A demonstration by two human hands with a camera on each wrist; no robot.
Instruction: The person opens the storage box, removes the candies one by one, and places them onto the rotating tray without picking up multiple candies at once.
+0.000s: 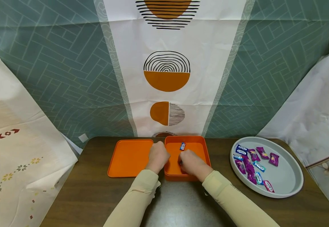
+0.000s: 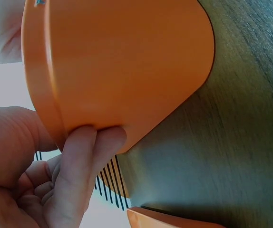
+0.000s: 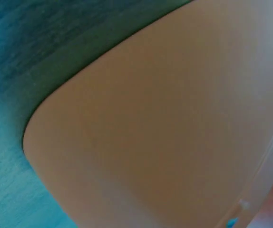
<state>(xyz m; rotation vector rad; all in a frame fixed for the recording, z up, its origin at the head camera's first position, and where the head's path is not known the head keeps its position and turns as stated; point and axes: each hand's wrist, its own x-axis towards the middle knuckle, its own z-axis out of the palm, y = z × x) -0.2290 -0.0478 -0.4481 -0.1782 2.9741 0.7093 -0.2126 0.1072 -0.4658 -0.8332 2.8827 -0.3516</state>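
Note:
An orange rectangular box (image 1: pixel 168 177) stands at mid-table, with a small blue-and-white wrapped candy (image 1: pixel 182 146) lying inside near its back wall. My left hand (image 1: pixel 158 157) grips the box's left wall; in the left wrist view, two fingers (image 2: pixel 79 147) press its outer face while the thumb is on the rim's other side. My right hand (image 1: pixel 192 163) is over the box's interior with curled fingers, and a small dark wrapped candy (image 1: pixel 181 163) shows at their tips, mostly hidden. The right wrist view is filled by the box's outer wall (image 3: pixel 151 109).
A shallow orange lid or tray (image 1: pixel 130 157) lies left of the box. To the right, a round grey tray (image 1: pixel 286 176) holds several purple, blue, teal and red wrapped candies (image 1: pixel 248 164). Patterned cloth (image 1: pixel 167 78) hangs behind the dark wooden table (image 1: pixel 82 195).

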